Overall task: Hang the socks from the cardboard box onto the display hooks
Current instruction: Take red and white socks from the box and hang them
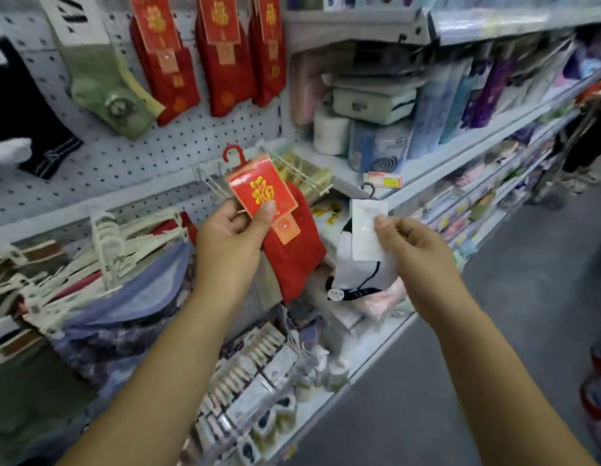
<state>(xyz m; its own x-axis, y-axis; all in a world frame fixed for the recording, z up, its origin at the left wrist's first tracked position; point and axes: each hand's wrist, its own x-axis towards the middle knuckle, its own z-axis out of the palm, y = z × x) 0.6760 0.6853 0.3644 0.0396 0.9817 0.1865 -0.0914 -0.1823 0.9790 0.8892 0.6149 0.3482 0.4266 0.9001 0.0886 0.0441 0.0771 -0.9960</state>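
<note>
A: Nearest us, two bare forearms [178, 348] reach up toward the shelving [460, 136]. What do the hands have?

B: The left hand [230, 237] pinches the red card [262, 193] of a pair of red socks [295, 250], thumb on its face and fingers curled behind, with the socks hanging below. The right hand [413, 250] pinches a white card [369, 230] the same way, and white socks [363, 270] trimmed in black dangle from it.

A: Why hold them by the cards?

B: I'd say it leaves each plastic hanger free on top, the red hook [232, 154] and the black hook [368, 189], ready to slide onto a peg.

A: Where to?

B: The red pair sits just in front of bare-looking white wire display hooks [211, 179] on the pegboard [141, 156]. Matching red pairs [221, 62] hang above, beside green socks [104, 85]. Red probably goes first. The cardboard box is out of view.
</note>
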